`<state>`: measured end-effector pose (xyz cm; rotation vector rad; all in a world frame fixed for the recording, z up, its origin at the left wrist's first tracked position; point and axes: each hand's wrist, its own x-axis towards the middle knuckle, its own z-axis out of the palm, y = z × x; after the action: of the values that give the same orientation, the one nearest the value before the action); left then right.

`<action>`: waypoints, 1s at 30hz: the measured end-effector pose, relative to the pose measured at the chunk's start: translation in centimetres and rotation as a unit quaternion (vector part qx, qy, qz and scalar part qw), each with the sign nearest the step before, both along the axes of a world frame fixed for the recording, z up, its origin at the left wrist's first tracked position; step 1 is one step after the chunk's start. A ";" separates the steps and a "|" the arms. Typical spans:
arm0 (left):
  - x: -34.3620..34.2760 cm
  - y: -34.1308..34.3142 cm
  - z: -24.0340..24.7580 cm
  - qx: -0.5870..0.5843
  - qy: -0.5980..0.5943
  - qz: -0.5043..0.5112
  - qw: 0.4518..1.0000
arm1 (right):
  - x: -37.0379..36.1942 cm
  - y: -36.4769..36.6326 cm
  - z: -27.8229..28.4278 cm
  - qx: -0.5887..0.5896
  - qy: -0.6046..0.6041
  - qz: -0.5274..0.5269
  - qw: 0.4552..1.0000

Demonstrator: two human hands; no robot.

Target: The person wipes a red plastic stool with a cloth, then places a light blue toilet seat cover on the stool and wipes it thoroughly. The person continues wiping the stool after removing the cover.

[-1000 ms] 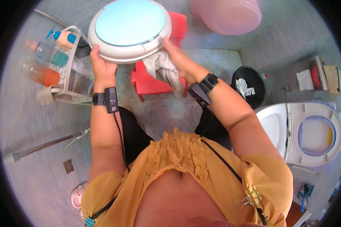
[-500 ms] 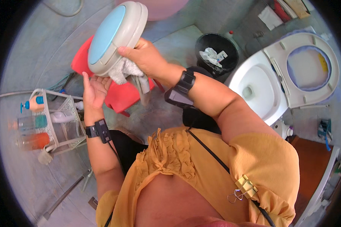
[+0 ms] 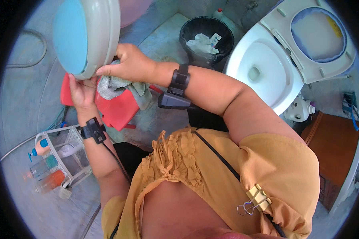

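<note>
A rounded grey-white plastic lid-like piece with a light blue oval panel (image 3: 70, 38) is held up at the upper left, tilted on its side. My right hand (image 3: 133, 65) grips its right edge, thumb toward me. Beneath that hand hangs a damp-looking grey cloth (image 3: 111, 87), bunched near the thumb; how it is held is partly hidden. My left hand (image 3: 83, 92) is at the piece's lower end, thumb against it and fingers curled up behind, partly covered. A small red plastic chair (image 3: 117, 111) stands below the cloth.
A white toilet (image 3: 243, 79) with raised seat stands right, beside a black bin (image 3: 187, 36) holding crumpled paper. A white plastic rack (image 3: 70, 167) with bottles is at left. A hose (image 3: 44, 46) lies on the floor; a brown cabinet (image 3: 331, 151) is at right.
The plastic piece and both hands have moved left, and the piece has turned more upright. My left hand, open below it before, now touches its lower end. The view has shifted.
</note>
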<state>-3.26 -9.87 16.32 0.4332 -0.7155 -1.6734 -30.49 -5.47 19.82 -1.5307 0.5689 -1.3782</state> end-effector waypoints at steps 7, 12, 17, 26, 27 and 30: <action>-6.2 -5.2 10.1 -0.154 -0.342 0.036 0.926 | 3.4 -0.7 -5.8 0.091 0.344 0.042 0.934; -16.2 -6.9 8.9 -0.159 -0.533 -0.023 0.831 | 5.5 0.3 -10.2 -0.109 0.560 0.165 0.805; -24.8 -7.4 1.1 -0.074 -0.491 -0.181 0.849 | 6.0 0.4 -11.6 -0.141 0.578 0.203 0.777; -32.8 -10.7 -9.2 0.107 -0.364 -0.337 0.862 | 3.3 0.7 -11.0 -0.086 0.527 0.196 0.823; -33.1 -10.9 -10.1 0.122 -0.355 -0.353 0.857 | 2.8 0.7 -10.6 -0.056 0.526 0.202 0.824; -33.3 -10.9 -12.4 0.129 -0.361 -0.355 0.853 | 2.8 0.2 -9.2 -0.033 0.534 0.217 0.817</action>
<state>-36.54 -20.74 3.94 1.1321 -1.3179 -2.3346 -27.72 -5.29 10.65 -2.2607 0.7514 -0.0764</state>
